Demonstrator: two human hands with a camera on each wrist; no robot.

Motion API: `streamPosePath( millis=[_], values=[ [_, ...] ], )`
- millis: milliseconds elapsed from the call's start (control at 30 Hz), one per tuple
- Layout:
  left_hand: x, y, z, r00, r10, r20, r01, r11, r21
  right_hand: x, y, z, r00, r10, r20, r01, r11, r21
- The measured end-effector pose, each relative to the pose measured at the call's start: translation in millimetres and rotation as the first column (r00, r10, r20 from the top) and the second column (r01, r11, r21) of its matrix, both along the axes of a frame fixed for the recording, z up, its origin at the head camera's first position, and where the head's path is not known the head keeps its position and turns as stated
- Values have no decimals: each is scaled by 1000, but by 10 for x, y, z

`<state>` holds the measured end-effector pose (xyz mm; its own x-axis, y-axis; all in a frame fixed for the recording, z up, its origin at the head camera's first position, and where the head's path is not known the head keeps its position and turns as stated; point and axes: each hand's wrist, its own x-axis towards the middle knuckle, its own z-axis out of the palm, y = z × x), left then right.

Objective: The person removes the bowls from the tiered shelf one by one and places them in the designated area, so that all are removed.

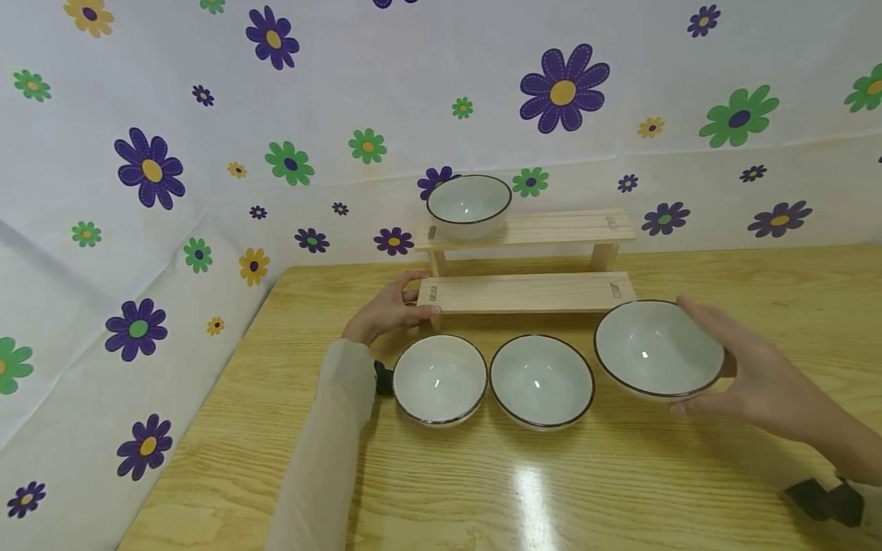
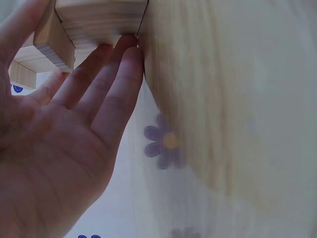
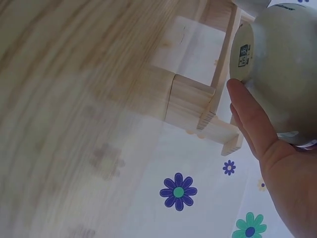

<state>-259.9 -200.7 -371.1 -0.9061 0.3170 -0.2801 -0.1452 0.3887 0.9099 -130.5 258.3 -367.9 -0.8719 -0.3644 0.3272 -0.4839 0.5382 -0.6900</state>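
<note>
My right hand [image 1: 747, 375] grips a white bowl with a dark rim [image 1: 658, 348] by its right side, thumb at the near rim. The right wrist view shows this bowl's underside [image 3: 282, 69] with a small stamp on its foot, held off the table. At the left end of the two-tier wooden rack [image 1: 527, 293], my left hand [image 1: 393, 306] holds the lower board, thumb at its front edge and fingers toward the back. Seen from the left wrist, the fingers [image 2: 119, 89] reach along the rack's wooden leg [image 2: 104, 20].
Two similar bowls, a left one [image 1: 439, 379] and a middle one [image 1: 541, 381], stand side by side before the rack. Another bowl [image 1: 468, 200] sits on the upper tier's left end. Behind the wooden table [image 1: 441, 497] hangs a flowered white cloth [image 1: 413, 84].
</note>
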Motion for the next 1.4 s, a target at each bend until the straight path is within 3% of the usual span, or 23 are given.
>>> streamPosePath(
  millis=[600,1200,1400],
  values=[
    [9,4,-6,1000,-2,-4,2,1000,3,13,54,-82,999,-1,53,-4,995,100],
    [-17,-5,-44,1000,-6,-4,6,1000,-2,-44,124,-131,990,81,113,-104,973,206],
    [-25,-6,-31,1000,-2,-6,2,1000,-2,-92,200,-142,974,115,197,-152,971,186]
  ],
)
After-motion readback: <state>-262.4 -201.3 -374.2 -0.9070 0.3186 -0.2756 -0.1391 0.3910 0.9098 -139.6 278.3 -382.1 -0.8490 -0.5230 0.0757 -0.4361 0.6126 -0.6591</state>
